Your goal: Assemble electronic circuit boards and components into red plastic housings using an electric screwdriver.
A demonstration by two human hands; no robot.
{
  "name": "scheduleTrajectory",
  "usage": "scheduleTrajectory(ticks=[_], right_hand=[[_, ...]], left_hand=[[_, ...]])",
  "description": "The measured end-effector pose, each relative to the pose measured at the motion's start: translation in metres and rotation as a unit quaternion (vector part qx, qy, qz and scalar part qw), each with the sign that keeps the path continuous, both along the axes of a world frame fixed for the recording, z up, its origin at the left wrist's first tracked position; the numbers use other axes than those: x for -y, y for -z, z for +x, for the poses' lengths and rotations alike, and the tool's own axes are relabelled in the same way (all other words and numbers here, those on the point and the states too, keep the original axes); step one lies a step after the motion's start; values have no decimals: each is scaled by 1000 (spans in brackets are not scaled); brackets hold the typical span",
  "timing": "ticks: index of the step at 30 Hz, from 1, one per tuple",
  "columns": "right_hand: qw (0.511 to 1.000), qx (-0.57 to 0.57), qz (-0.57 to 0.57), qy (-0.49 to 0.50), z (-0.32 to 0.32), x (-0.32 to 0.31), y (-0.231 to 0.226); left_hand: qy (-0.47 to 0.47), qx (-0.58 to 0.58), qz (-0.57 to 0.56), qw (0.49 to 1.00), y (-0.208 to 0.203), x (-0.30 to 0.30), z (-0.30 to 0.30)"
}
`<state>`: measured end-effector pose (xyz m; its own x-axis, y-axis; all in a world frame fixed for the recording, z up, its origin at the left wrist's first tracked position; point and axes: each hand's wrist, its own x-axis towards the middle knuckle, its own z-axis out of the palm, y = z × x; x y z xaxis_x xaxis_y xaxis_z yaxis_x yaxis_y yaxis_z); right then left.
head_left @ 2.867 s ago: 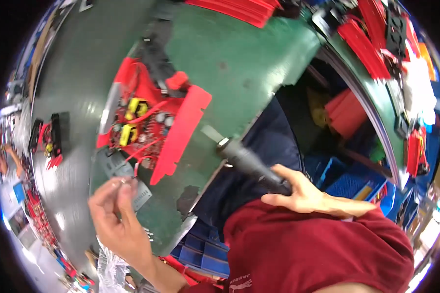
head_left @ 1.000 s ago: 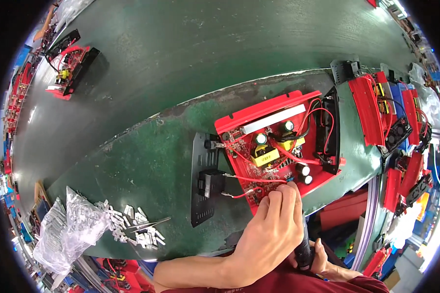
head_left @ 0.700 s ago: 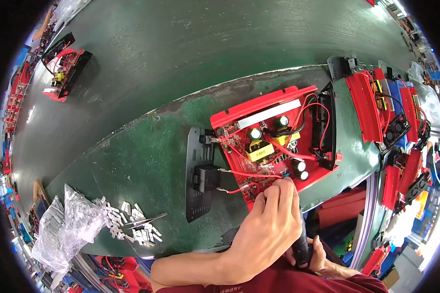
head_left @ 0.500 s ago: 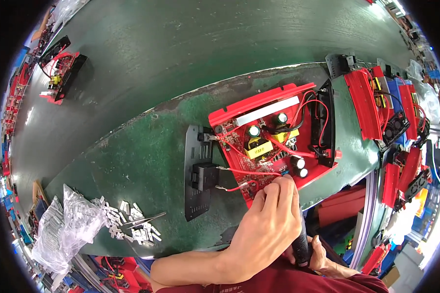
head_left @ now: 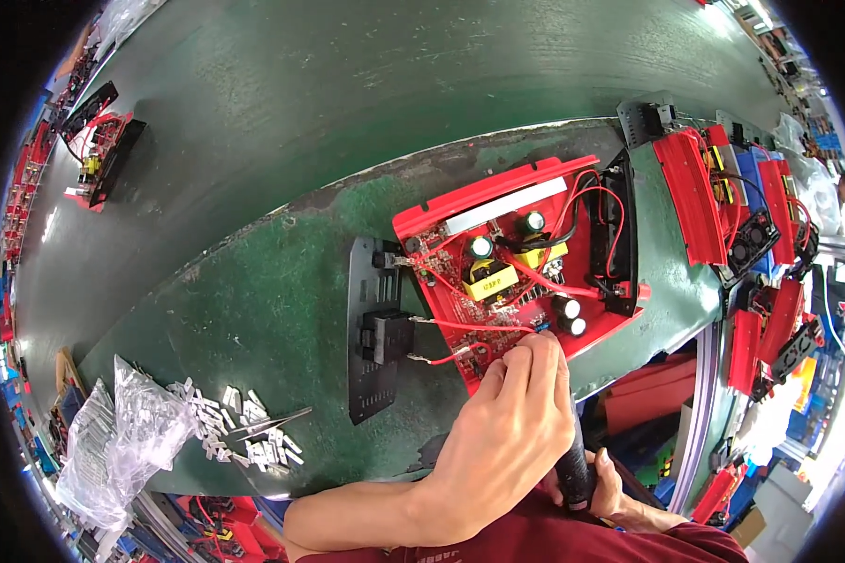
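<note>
A red metal housing (head_left: 497,190) lies open on the green bench, with a circuit board (head_left: 460,305) carrying yellow transformers and round capacitors inside. Bent over its near edge, my left hand (head_left: 511,422) has its fingertips pinched together beside a small blue part and the end of a red wire (head_left: 474,327); what they grip is hidden. My right hand (head_left: 608,488) is closed round the lower end of a black cylindrical tool (head_left: 574,469), whose upper end disappears behind my left hand. Red wires join the board to a black end panel (head_left: 373,361) on the left.
A clear plastic bag (head_left: 127,446) lies beside loose white pieces (head_left: 244,432) and tweezers (head_left: 277,422) at the near left. More red housings (head_left: 690,202) stand at the right. Another opened unit (head_left: 103,159) sits at the far left.
The whole scene has shifted slightly left in the picture. Both hands keep nearly the same hold, with the left fingertips at the same spot on the board.
</note>
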<state>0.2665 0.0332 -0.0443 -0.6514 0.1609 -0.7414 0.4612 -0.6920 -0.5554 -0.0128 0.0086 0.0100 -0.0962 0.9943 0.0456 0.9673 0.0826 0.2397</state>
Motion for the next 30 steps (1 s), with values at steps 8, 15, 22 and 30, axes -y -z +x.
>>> scheduleTrajectory(ticks=[8,15,22,30], right_hand=[[993,39,103,-41,-11,-7,-13],[998,0,-58,11,-9,-9,-12],[993,-34,-113,26,-12,-11,-17],[989,56,116,-72,-23,-13,-35]], left_hand=[[17,-2,4,1000,0,-1,-3],[15,-12,-8,1000,1,-2,0],[-53,-29,-12,998,3,-3,18],[-87,-28,-10,996,6,1,24]])
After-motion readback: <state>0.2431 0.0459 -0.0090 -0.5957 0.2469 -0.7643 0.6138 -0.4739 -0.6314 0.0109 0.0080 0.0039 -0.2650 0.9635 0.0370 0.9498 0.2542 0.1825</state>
